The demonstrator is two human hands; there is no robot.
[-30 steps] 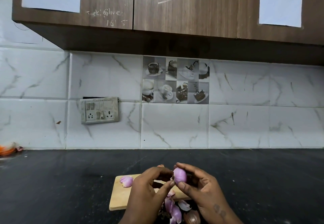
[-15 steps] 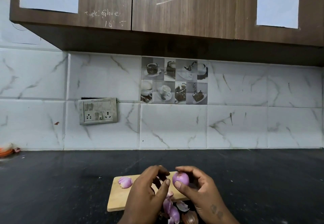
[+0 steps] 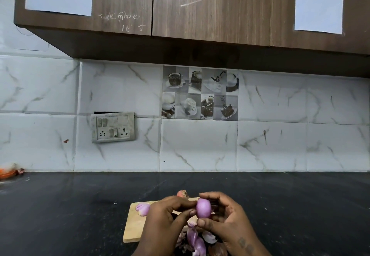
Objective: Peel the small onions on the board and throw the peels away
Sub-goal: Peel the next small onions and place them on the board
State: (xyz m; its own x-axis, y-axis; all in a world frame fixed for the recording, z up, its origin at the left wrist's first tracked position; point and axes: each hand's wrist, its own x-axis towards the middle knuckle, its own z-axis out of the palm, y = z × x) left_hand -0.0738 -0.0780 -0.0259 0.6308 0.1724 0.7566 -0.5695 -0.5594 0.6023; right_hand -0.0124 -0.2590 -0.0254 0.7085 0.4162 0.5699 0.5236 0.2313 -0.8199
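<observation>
Right hand (image 3: 228, 223) pinches a smooth, glossy purple peeled onion (image 3: 203, 210).

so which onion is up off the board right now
The peeled purple onion held between the left hand and right hand, above the board. The other peeled onion lies on the board's far left corner.

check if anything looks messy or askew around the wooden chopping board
Yes. Loose purple onion peels spill past the near edge of the pale wooden chopping board onto the black stone counter. On the wall, the grey switch plate sits slightly crooked, with a dark gap above it.
</observation>
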